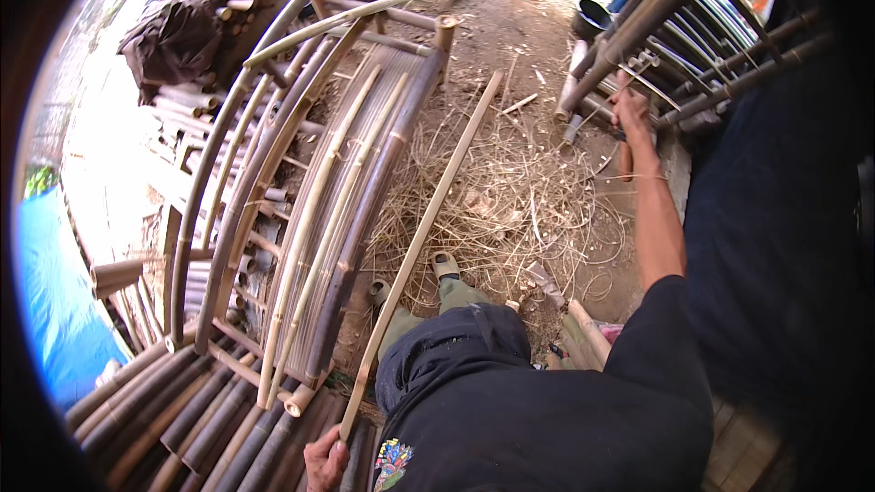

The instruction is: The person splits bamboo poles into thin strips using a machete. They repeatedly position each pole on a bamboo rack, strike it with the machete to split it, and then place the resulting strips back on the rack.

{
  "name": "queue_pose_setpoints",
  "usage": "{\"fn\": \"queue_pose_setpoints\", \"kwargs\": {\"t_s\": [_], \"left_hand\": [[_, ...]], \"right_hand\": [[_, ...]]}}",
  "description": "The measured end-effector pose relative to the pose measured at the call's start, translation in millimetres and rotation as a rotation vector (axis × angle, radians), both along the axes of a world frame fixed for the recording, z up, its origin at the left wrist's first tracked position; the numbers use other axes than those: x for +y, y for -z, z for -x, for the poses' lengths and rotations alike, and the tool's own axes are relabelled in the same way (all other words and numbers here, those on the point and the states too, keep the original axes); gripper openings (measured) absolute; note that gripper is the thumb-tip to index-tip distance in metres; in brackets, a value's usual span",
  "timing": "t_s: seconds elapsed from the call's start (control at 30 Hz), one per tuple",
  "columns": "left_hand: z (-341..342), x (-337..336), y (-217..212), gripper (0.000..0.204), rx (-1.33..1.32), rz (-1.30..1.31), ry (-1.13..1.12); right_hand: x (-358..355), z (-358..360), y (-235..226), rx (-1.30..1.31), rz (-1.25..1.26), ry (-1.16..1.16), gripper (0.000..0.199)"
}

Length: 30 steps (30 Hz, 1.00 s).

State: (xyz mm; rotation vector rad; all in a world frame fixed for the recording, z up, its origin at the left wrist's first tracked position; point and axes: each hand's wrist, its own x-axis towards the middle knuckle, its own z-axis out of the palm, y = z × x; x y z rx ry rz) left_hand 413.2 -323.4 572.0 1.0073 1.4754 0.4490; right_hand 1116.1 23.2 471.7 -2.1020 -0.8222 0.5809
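Observation:
My left hand (325, 458) sits at the bottom edge and grips the near end of a long thin bamboo strip (424, 232), which runs up and to the right over the ground. My right arm stretches far out to the upper right. My right hand (631, 107) is closed around a wooden handle (625, 157) among the bamboo poles (638, 23) leaning there. What is on the handle's far end is hidden. My feet in grey slippers (444, 265) stand beside the strip.
A curved bamboo frame (319, 191) with lashed slats stands to my left. Stacked bamboo poles (173, 410) lie at lower left. Shavings and thin strips (519, 200) litter the dirt. A blue tarp (55, 301) is far left, a dark bowl (594, 14) at upper right.

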Motion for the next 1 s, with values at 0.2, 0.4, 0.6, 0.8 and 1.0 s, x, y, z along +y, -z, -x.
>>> {"fn": "queue_pose_setpoints", "kwargs": {"t_s": [0.2,0.4,0.6,0.8,1.0], "left_hand": [[-66,73,19,0.034,0.049,-0.087,0.003],[-18,147,-20,0.016,0.12,-0.851,-0.218],[69,164,-146,0.03,-0.274,-1.227,-0.7],[171,140,-105,0.03,-0.257,-1.368,-1.188],[245,139,-22,0.026,-0.428,-1.216,-1.589]], "right_hand": [[-20,149,6,0.916,-0.304,-0.258,0.055],[-63,255,102,0.544,0.11,-0.245,0.039],[-221,170,276,-0.267,1.316,-0.658,0.042],[-335,177,276,0.275,1.031,-0.024,0.029],[-229,292,229,0.586,0.549,0.14,0.021]]}}
